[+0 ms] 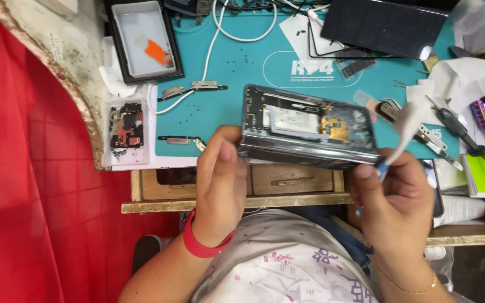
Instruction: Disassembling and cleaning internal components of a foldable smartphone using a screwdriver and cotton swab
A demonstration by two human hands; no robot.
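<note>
Phone frame [308, 128], opened, back up: left hand [220, 185] clamped on left end, right hand [397, 196] pinching blue-handled tool [391, 148] at right edge; best worked shallow, clear of gold flex [335, 128].

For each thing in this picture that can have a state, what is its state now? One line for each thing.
Phone: back cover off, insides showing, held tilted above the mat.
Left hand: grips the phone's left end.
Right hand: holds the phone's right end and a blue-handled tool.
White tray: open, an orange piece inside.
Screwdriver: lying on the mat, untouched.
</note>
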